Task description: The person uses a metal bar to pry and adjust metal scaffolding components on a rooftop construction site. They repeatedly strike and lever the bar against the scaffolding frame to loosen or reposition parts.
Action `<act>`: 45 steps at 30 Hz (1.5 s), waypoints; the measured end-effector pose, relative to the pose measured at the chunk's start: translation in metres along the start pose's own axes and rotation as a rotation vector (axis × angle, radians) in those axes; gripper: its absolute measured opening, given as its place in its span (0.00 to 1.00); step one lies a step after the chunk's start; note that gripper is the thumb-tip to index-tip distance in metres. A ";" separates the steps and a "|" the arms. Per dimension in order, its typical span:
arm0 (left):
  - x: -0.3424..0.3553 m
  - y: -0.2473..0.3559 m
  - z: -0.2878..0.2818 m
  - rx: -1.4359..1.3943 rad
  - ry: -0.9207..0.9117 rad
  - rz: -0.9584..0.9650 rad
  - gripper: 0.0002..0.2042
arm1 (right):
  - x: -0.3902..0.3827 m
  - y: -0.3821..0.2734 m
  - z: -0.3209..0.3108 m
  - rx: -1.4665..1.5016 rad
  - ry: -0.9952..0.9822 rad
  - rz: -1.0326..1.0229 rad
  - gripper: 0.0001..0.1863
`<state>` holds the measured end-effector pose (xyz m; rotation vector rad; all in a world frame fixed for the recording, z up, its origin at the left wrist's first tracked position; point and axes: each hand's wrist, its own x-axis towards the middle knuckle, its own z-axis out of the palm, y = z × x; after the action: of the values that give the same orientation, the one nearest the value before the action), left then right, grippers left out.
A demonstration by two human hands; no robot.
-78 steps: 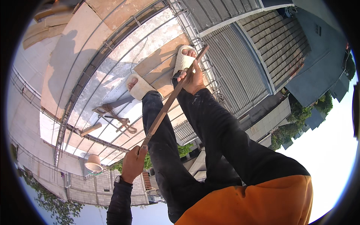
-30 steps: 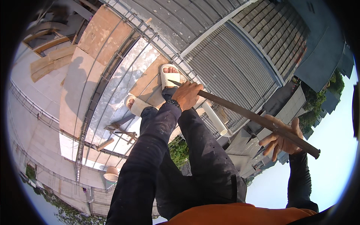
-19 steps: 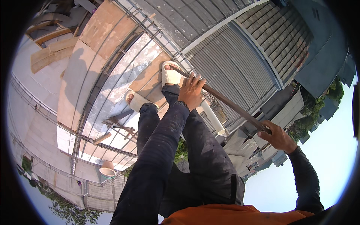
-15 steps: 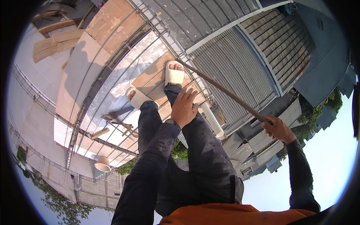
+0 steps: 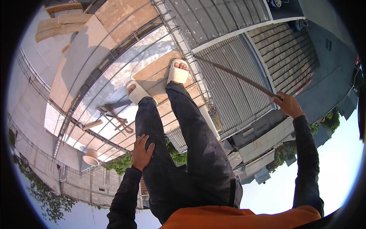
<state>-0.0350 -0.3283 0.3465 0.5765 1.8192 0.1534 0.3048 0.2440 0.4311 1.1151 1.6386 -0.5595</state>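
My right hand [image 5: 289, 105], out to the right, is closed around one end of a long brown bar [image 5: 240, 75]. The bar slants up and left, its far end near the rebar edge beside my right foot. My left hand [image 5: 142, 153] rests on my left trouser leg near the knee, fingers stretched, holding nothing. My feet, in cream slides [image 5: 178, 71], stand on boards under a grid of thin steel rods [image 5: 114, 73]. Left of my feet lie rusty metal tools [image 5: 110, 110], their exact kind unclear, and a wooden handle [image 5: 92, 124].
A rebar cage [image 5: 176, 30] runs along the deck's right edge. Beyond and below it lie a corrugated roof [image 5: 234, 82] and a tiled roof [image 5: 282, 49]. A white pipe [image 5: 209, 121] is beside my right leg. A pale bucket [image 5: 90, 157] sits at lower left.
My left hand has moved left and down from my right leg to my left leg. My right hand has shifted slightly right and up with the bar. The view has shifted too.
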 end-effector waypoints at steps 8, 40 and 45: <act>0.008 0.009 0.000 -0.050 0.067 -0.010 0.20 | -0.023 0.012 0.008 -0.151 0.072 -0.051 0.20; 0.015 0.009 -0.006 -0.096 0.095 -0.021 0.16 | 0.088 0.036 -0.033 -0.192 -0.085 -0.247 0.21; 0.019 0.014 -0.011 -0.050 0.095 0.023 0.16 | 0.063 0.016 -0.029 0.224 -0.360 -0.027 0.21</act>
<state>-0.0453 -0.3056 0.3392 0.5628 1.8959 0.2452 0.3021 0.2989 0.3864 1.0795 1.3026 -0.9226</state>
